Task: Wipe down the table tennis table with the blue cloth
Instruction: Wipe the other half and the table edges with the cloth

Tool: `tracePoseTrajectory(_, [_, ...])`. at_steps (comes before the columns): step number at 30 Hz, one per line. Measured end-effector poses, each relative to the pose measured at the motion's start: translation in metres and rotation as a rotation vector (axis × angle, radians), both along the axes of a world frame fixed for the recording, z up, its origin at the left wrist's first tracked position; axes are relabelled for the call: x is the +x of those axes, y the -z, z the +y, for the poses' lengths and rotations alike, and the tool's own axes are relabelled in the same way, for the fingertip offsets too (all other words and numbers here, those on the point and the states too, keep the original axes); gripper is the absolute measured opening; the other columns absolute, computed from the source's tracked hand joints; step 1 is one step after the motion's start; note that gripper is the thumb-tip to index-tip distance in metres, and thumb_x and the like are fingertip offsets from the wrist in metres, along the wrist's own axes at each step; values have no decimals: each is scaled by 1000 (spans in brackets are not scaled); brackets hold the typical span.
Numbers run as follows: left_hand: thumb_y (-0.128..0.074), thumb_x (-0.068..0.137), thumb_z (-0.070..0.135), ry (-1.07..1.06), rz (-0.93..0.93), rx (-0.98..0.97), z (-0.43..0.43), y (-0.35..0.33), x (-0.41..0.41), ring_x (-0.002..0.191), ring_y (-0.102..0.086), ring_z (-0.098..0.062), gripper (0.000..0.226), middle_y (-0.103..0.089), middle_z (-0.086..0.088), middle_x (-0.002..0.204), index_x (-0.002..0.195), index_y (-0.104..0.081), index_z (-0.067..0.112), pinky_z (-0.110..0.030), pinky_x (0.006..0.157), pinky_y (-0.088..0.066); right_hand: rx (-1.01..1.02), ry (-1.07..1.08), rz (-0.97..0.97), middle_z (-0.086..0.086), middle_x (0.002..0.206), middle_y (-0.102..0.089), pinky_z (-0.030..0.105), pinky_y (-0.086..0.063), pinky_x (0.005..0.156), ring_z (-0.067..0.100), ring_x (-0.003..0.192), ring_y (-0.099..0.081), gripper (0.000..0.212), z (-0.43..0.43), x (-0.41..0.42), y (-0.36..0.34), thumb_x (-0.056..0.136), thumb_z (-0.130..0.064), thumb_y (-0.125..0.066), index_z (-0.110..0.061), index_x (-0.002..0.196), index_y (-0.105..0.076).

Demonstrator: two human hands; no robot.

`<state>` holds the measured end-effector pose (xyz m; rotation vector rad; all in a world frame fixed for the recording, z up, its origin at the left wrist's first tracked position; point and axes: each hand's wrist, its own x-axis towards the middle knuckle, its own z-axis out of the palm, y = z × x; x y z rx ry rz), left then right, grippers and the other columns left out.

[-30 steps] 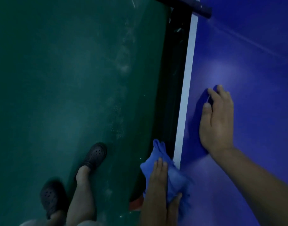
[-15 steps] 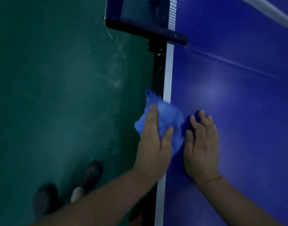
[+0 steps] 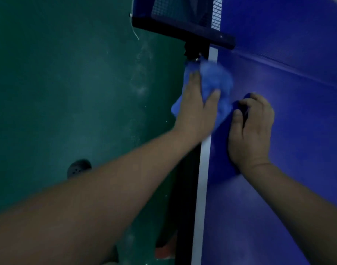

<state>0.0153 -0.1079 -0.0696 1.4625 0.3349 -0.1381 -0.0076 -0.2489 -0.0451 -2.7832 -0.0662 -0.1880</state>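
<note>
Head view: left hand (image 3: pixel 196 109) presses blue cloth (image 3: pixel 215 77) flat-fingered on table (image 3: pixel 301 104); right hand (image 3: pixel 251 131) rests curled.

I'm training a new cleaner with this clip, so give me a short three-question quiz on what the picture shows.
1. True or false: the right hand lies on top of the cloth.
2. The cloth is nearest to: A) the net clamp B) the shoe C) the orange patch.
3. Fill in: the cloth overlaps the table's ___ edge line.

Key: 1 false, the left hand does; 2 A; 3 white.
</note>
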Motion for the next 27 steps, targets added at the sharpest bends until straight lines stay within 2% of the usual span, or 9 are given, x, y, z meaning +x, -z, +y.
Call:
tracePoseTrajectory(4, [-47,101,30,-68,-25,49,-7,5,3,141,-36,-7,60,-40,-6,156,155,-30,9,-24,119,-24,-12,-9,2,17,144,-43,31,-26,115,27,134,-36,36,-1,-1,-1,101,-23,-41,-3,127,-54])
tracePoseTrajectory(8, [-44,99,60,-5,-82,-114,-22,-7,-160,150,-14,2,64,-12,24,164,154,-14,52,-15,119,-18,-7,-1,11,19,144,-43,38,-29,115,29,135,-36,37,-2,-2,0,100,-24,-40,-2,126,-54])
tracePoseTrajectory(11, [-38,88,80,59,-25,-84,-16,-7,-166,151,-7,4,66,-1,42,157,140,2,76,-31,125,-18,-6,-1,2,18,145,-43,42,-31,115,29,136,-36,37,-1,-3,-1,100,-24,-40,-2,125,-54])
tracePoseTrajectory(13, [-37,98,66,26,-79,-32,-9,-6,-117,153,-10,-4,68,-7,19,167,154,-1,52,-38,126,-15,-11,1,12,19,145,-43,45,-31,115,29,136,-36,37,-1,-1,-2,99,-23,-40,-1,126,-54])
tracePoseTrajectory(16, [-42,100,46,-26,-26,-20,-2,4,-8,147,-33,-21,67,-36,-12,159,155,-29,10,-41,122,-26,-28,5,-1,20,145,-42,42,-30,117,29,136,-36,34,0,-4,-3,100,-17,-42,-1,127,-53])
tracePoseTrajectory(19, [-42,96,42,-79,39,-29,2,1,28,138,-44,-18,67,-47,-12,150,151,-37,3,-35,119,-31,-34,-5,-1,20,145,-43,38,-28,117,27,136,-36,32,2,-3,-4,99,-15,-43,0,126,-54])
tracePoseTrajectory(23, [-45,106,30,12,-38,-180,-18,-1,-119,151,-21,-7,63,-15,13,166,156,-9,42,-37,124,-23,-25,9,-9,20,144,-44,40,-30,116,30,135,-38,33,0,-4,-3,99,-17,-43,0,125,-55])
tracePoseTrajectory(25, [-47,106,28,59,32,-313,-18,-11,-193,148,-23,1,70,-10,31,163,145,-4,67,-30,120,-31,-27,7,-17,20,143,-45,36,-29,116,30,134,-39,33,0,-4,-1,99,-16,-44,0,125,-55])
tracePoseTrajectory(27, [-49,104,36,129,95,-234,-17,-9,-207,148,-24,1,70,-12,33,160,137,-3,78,-27,118,-33,-30,8,-21,19,143,-45,34,-29,116,30,134,-39,33,1,-4,-1,100,-16,-43,1,126,-55])
